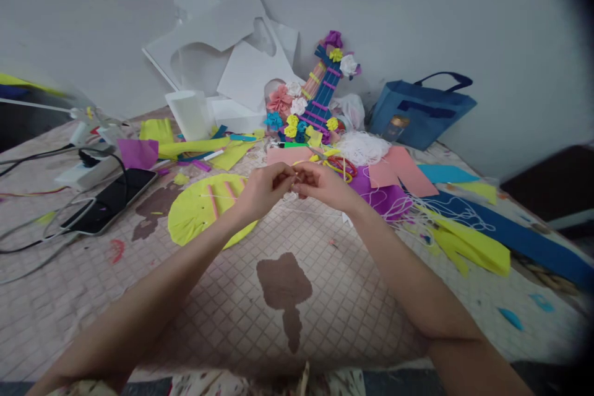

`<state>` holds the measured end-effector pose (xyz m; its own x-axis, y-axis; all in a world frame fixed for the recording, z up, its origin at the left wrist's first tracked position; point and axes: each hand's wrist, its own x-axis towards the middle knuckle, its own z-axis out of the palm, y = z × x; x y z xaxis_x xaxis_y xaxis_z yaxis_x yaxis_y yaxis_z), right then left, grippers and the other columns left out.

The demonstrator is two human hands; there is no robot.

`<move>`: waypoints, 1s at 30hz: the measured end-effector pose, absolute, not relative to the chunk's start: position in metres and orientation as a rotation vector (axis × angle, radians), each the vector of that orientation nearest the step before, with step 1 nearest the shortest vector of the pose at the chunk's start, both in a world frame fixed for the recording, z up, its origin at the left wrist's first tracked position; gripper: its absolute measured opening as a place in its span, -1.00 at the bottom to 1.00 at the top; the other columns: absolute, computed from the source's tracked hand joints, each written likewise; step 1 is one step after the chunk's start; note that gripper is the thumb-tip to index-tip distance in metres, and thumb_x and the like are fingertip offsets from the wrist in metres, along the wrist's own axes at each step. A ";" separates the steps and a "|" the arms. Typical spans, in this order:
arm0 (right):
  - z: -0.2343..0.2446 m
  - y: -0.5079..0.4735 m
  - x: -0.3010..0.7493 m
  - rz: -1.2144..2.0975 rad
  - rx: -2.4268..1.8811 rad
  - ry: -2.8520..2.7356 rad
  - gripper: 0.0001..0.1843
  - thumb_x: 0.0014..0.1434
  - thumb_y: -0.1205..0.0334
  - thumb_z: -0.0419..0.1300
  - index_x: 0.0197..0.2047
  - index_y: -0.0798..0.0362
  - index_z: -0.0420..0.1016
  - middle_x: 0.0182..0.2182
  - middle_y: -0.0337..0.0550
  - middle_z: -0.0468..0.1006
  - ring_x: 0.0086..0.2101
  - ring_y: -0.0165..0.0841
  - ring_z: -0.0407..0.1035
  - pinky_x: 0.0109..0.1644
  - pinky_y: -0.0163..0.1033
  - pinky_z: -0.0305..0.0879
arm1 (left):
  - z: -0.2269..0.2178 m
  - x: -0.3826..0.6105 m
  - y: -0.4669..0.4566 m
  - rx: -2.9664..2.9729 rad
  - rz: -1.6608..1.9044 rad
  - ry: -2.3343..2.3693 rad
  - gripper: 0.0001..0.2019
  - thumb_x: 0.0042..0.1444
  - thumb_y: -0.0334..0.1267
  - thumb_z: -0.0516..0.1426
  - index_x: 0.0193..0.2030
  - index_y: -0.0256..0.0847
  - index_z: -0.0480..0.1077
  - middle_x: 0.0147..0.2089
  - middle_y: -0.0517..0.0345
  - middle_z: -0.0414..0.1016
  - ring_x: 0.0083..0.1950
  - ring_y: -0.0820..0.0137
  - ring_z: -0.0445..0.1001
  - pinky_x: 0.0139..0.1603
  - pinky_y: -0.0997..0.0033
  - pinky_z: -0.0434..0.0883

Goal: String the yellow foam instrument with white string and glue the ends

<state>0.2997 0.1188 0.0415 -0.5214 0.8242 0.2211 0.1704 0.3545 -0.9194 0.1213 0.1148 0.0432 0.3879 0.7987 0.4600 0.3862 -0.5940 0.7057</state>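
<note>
My left hand (269, 187) and my right hand (322, 184) meet over the middle of the table, fingertips pinched together. White string shows at and below the fingertips, though the exact grip is too small to make out. A yellow paper-covered disc (188, 213) lies partly under my left hand and wrist. Pink strips (212, 201) cross it, and a thin white thread runs from its small holes toward my left hand. Just behind my right hand are yellow-handled scissors (330, 153). More white string (394, 207) trails over purple paper (366, 184) to the right.
A decorated blue guitar-shaped craft (320, 96) with paper flowers leans at the back. Around it are white cut board (213, 25), a paper roll (184, 114), a string heap (364, 147) and a blue bag (420, 111). A phone (111, 201) and cables lie left.
</note>
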 end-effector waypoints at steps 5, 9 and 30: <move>0.046 0.125 0.312 1.025 -1.003 -1.919 -0.80 0.09 0.11 0.21 -0.38 0.09 0.41 -0.53 -0.28 0.35 -0.54 -0.52 0.24 -0.46 -0.36 0.22 | 0.042 0.117 0.116 2.115 1.097 1.043 -0.91 0.12 -0.33 0.09 -0.30 -0.26 0.41 -0.46 0.15 0.48 -0.54 0.53 0.35 -0.51 0.56 0.27; 0.054 0.129 0.327 0.866 -1.103 -1.808 -0.74 0.07 0.06 0.22 -0.43 0.09 0.37 -0.57 -0.29 0.32 -0.58 -0.54 0.20 -0.52 -0.38 0.17 | 0.041 0.106 0.122 2.088 1.130 1.108 -0.86 0.11 -0.29 0.11 -0.20 -0.26 0.40 -0.28 0.04 0.51 -0.50 0.52 0.40 -0.52 0.56 0.30; 0.014 0.165 0.369 0.516 -1.388 -1.552 -0.78 0.05 0.09 0.17 -0.41 0.10 0.41 -0.64 -0.31 0.36 -0.68 -0.52 0.21 -0.63 -0.41 0.14 | -0.009 -0.064 0.148 1.925 0.769 1.924 -0.75 -0.07 -0.13 0.24 -0.27 -0.20 0.40 -0.39 0.20 0.49 -0.37 0.38 0.42 -0.44 0.55 0.27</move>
<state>0.3688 0.1651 0.0135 0.1029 0.9244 0.3673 0.5201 0.2647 -0.8120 -0.0643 0.1479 -0.0086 -0.0473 0.9873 0.1514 0.8200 -0.0482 0.5703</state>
